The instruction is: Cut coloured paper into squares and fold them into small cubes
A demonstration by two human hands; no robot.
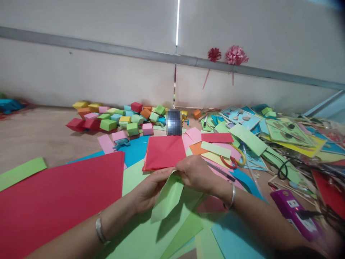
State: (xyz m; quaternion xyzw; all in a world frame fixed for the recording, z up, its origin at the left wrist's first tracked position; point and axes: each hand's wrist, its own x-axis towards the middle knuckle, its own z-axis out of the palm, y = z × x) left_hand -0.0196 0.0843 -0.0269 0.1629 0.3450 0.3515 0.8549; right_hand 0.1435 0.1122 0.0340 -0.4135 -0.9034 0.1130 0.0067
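Two hands gripping a folded green paper just on the near side of the red stack.

The left hand (pixel 151 190) and right hand (pixel 196 173) both have their fingers closed on the green paper (pixel 168 198), meeting at its top edge while its lower end hangs toward the wearer. Relative to the red stack (pixel 165 151), a large red sheet (pixel 64 201) lies to the left, and small paper boxes (pixel 108 125) cluster beyond and to the left. Scissors (pixel 229 162) with red and yellow handles lie to its right, among loose strips; farther right and nearer is a purple power strip (pixel 293 214). Blue paper (pixel 137 149) shows just left of the stack.
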